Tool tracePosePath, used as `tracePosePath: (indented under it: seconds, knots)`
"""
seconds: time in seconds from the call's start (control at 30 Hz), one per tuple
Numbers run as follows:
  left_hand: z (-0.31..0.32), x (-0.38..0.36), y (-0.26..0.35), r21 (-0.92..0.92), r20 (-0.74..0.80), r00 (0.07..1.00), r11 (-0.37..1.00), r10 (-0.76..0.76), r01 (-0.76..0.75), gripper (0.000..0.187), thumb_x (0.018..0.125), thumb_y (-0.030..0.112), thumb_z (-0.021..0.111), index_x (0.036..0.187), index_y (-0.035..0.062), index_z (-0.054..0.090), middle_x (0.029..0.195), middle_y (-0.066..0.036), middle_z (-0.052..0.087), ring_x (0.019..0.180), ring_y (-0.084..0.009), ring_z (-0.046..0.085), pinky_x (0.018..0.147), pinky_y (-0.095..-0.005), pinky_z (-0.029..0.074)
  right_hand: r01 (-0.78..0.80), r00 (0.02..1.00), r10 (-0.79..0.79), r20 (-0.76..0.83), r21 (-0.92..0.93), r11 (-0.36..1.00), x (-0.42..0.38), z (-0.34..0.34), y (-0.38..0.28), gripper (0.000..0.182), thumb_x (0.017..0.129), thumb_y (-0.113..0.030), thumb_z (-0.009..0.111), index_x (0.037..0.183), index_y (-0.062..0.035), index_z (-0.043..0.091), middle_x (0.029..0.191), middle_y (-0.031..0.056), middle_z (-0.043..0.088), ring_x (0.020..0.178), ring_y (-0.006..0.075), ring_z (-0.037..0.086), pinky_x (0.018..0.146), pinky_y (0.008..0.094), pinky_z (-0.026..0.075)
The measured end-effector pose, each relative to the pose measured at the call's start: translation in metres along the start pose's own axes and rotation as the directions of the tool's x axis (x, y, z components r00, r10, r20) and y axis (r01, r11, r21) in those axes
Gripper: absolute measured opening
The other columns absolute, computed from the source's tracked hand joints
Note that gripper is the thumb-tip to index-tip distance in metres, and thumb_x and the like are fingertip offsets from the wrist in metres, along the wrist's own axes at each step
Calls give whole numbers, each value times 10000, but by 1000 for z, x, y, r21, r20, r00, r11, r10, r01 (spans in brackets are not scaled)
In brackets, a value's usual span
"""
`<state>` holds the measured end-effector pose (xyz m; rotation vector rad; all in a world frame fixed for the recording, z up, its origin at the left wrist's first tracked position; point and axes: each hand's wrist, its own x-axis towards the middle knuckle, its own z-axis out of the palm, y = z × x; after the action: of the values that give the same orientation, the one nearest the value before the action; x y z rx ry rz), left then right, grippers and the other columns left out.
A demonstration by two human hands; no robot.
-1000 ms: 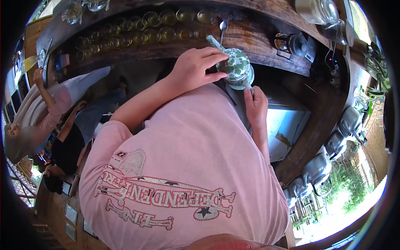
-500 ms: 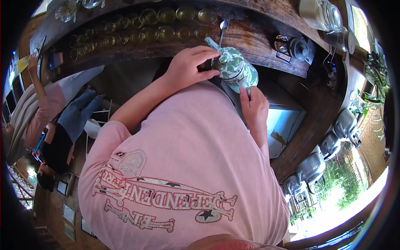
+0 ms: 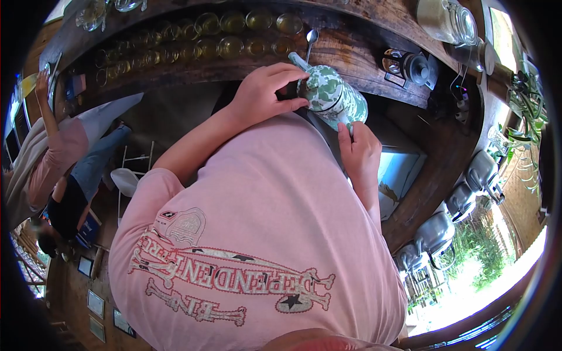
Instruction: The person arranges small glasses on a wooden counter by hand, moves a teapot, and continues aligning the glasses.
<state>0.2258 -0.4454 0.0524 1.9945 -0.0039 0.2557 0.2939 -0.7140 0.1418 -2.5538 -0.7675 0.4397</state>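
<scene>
A green and white patterned pot (image 3: pixel 336 96) with a spout is tilted between my hands, close to the wooden counter's edge. My left hand (image 3: pixel 269 90) has its thumb and fingers curved around the pot's lid end. On the pot's other side, my right hand (image 3: pixel 359 143) is closed on its handle, which is mostly hidden by the fingers. Just beyond the spout a metal spoon (image 3: pixel 312 38) lies on the counter (image 3: pixel 351 61).
Rows of glass cups (image 3: pixel 231 35) stand on the counter's far left. A glass press (image 3: pixel 415 69) and a large jar (image 3: pixel 448 23) are at the right. Metal kettles (image 3: pixel 434 234) line the right side. Two people (image 3: pixel 55 152) are at the left.
The pot's lower end and my right hand have shifted slightly right. My left hand keeps its grip. The people at the left have moved a little, and the view has turned slightly.
</scene>
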Motion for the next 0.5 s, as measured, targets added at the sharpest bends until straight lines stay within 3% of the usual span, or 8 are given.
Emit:
tracePosePath:
  seconds: [0.43, 0.5]
  knots:
    - [2, -4, 3, -39, -21, 999, 999, -38, 37, 574, 808, 256, 966, 1312, 78, 759, 1258, -91, 751, 793, -187, 672, 718, -308, 587, 40, 999, -40, 0, -36, 999, 1, -8, -9, 407, 1034, -229, 748, 770, -36, 506, 691, 178, 535, 648, 420, 575, 601, 535, 446]
    - [-1, -3, 8, -46, -1, 993, 992, -119, 119, 531, 833, 344, 929, 1268, 81, 777, 1228, -99, 761, 958, -266, 746, 830, -363, 608, 51, 999, -52, -3, -52, 997, 1, -7, -9, 405, 1034, -230, 748, 771, -37, 508, 690, 176, 536, 647, 417, 575, 601, 534, 447]
